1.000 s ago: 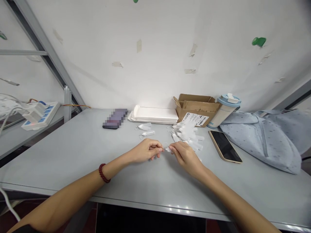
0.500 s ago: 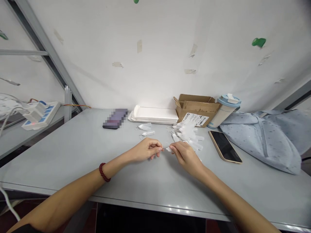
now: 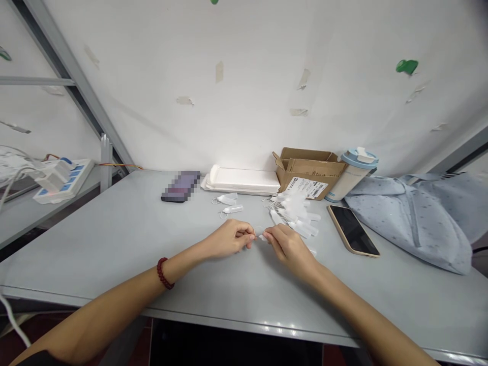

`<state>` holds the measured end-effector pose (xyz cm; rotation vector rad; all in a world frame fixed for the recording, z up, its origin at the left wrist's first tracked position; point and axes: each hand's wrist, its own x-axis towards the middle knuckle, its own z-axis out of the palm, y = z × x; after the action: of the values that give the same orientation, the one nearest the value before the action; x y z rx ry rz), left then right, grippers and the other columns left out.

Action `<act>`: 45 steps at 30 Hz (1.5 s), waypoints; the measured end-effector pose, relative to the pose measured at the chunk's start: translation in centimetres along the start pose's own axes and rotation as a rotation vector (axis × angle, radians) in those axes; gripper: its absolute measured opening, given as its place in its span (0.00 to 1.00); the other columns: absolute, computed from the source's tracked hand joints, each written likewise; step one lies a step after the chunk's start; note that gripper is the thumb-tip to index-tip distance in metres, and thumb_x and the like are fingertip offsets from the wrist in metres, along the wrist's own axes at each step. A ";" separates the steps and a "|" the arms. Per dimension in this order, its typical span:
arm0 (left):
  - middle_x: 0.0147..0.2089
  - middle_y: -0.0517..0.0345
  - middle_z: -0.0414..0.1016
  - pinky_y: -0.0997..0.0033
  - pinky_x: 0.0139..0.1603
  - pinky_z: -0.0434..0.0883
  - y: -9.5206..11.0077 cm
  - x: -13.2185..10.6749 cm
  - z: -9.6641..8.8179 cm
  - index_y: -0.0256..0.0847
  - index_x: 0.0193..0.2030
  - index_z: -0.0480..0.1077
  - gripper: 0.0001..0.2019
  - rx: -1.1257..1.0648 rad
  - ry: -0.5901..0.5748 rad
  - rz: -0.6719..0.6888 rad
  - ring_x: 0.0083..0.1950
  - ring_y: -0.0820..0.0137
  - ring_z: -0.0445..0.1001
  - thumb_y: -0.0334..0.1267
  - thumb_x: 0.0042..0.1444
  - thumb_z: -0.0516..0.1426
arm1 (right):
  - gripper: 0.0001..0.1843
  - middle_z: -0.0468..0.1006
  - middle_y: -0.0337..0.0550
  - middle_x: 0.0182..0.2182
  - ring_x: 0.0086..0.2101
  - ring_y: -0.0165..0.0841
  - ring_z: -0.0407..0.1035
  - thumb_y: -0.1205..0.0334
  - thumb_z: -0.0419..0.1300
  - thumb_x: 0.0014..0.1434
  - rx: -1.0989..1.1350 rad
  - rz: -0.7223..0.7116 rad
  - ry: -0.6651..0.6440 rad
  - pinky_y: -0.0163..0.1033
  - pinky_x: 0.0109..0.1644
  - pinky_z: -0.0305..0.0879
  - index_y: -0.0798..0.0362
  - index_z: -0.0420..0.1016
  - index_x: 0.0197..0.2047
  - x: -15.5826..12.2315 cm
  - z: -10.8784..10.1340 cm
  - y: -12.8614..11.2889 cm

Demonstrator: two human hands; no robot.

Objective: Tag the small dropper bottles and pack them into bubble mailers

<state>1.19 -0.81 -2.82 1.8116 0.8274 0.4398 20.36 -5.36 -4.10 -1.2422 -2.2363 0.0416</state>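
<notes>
My left hand [image 3: 229,238] and my right hand [image 3: 287,245] meet over the middle of the grey table [image 3: 114,239], fingertips pinched together on one small white tag with a thin string [image 3: 261,235]. Both hands are closed in a pinch. A red bead bracelet [image 3: 163,273] sits on my left wrist. Just behind my right hand lies a heap of several white tags [image 3: 293,213]. Two more tags [image 3: 229,203] lie apart, farther back to the left.
A stack of white sheets [image 3: 244,180], an open cardboard box [image 3: 308,170] and a blue-lidded cup [image 3: 353,173] stand along the wall. A phone [image 3: 353,230] and a pale blue bag [image 3: 415,218] lie to the right. A dark blurred item [image 3: 181,186] and a power strip [image 3: 61,180] are at the left.
Both hands have shifted slightly and drawn a little closer together around the small tag; nothing else has moved.
</notes>
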 end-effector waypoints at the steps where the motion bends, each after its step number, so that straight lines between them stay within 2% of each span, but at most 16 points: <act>1: 0.26 0.60 0.70 0.77 0.25 0.61 0.0 0.0 0.1 0.36 0.30 0.68 0.11 0.013 0.008 -0.002 0.24 0.77 0.64 0.41 0.56 0.52 | 0.17 0.71 0.43 0.24 0.25 0.31 0.64 0.61 0.41 0.66 0.002 -0.011 0.008 0.35 0.30 0.60 0.54 0.67 0.31 0.0 0.1 -0.1; 7: 0.24 0.60 0.70 0.78 0.23 0.58 0.5 -0.3 0.6 0.36 0.28 0.68 0.10 0.072 0.058 0.024 0.22 0.78 0.60 0.38 0.56 0.51 | 0.16 0.70 0.43 0.24 0.25 0.31 0.63 0.63 0.42 0.66 0.020 -0.016 0.050 0.35 0.28 0.60 0.55 0.67 0.31 -0.2 0.4 -0.5; 12: 0.25 0.59 0.71 0.78 0.25 0.59 0.2 -0.4 0.8 0.36 0.29 0.69 0.09 0.110 0.068 0.058 0.24 0.76 0.63 0.35 0.55 0.50 | 0.15 0.71 0.44 0.25 0.26 0.31 0.65 0.63 0.43 0.66 0.023 0.002 0.033 0.36 0.29 0.62 0.54 0.67 0.32 -0.3 0.6 -0.5; 22: 0.25 0.59 0.71 0.78 0.25 0.60 -0.1 -0.4 0.9 0.36 0.29 0.69 0.10 0.115 0.055 0.059 0.24 0.75 0.64 0.36 0.55 0.50 | 0.15 0.72 0.44 0.26 0.27 0.32 0.66 0.63 0.43 0.65 0.053 0.025 0.005 0.36 0.29 0.63 0.53 0.68 0.33 -0.3 0.7 -0.6; 26: 0.26 0.59 0.72 0.78 0.25 0.60 0.2 -0.4 0.6 0.36 0.30 0.69 0.09 0.092 0.029 0.048 0.23 0.77 0.64 0.36 0.55 0.51 | 0.14 0.72 0.44 0.26 0.27 0.32 0.66 0.62 0.45 0.65 0.085 0.021 0.032 0.36 0.30 0.63 0.53 0.67 0.32 -0.1 0.5 -0.5; 31: 0.26 0.60 0.70 0.78 0.25 0.62 0.9 -0.4 -0.3 0.36 0.30 0.69 0.11 0.058 0.055 0.037 0.23 0.77 0.64 0.40 0.56 0.51 | 0.10 0.73 0.47 0.31 0.32 0.35 0.68 0.58 0.50 0.63 0.070 0.018 0.022 0.39 0.34 0.65 0.54 0.67 0.39 0.0 0.1 -0.2; 34: 0.26 0.59 0.70 0.77 0.25 0.63 1.0 -0.2 -0.7 0.36 0.31 0.69 0.12 0.049 0.081 0.009 0.23 0.77 0.64 0.42 0.56 0.52 | 0.10 0.74 0.48 0.33 0.33 0.36 0.69 0.60 0.49 0.63 0.060 0.043 0.005 0.40 0.35 0.66 0.54 0.67 0.43 0.0 -0.1 0.0; 39: 0.26 0.59 0.70 0.77 0.24 0.62 0.6 0.0 -0.7 0.35 0.31 0.69 0.13 0.022 0.066 0.020 0.22 0.78 0.64 0.45 0.55 0.52 | 0.10 0.73 0.48 0.31 0.31 0.35 0.68 0.63 0.47 0.64 0.057 0.009 0.032 0.39 0.32 0.65 0.54 0.66 0.43 -0.1 0.0 0.1; 45: 0.25 0.60 0.69 0.77 0.24 0.61 -0.4 0.1 -0.1 0.36 0.29 0.68 0.13 -0.009 0.026 -0.008 0.22 0.78 0.63 0.44 0.55 0.53 | 0.10 0.71 0.46 0.28 0.29 0.34 0.65 0.64 0.46 0.64 0.008 -0.046 -0.003 0.38 0.31 0.64 0.56 0.67 0.42 -0.4 0.8 0.3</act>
<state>1.05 -0.60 -3.16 1.7967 0.8490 0.4621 20.34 -5.31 -5.00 -1.1867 -2.2645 0.0350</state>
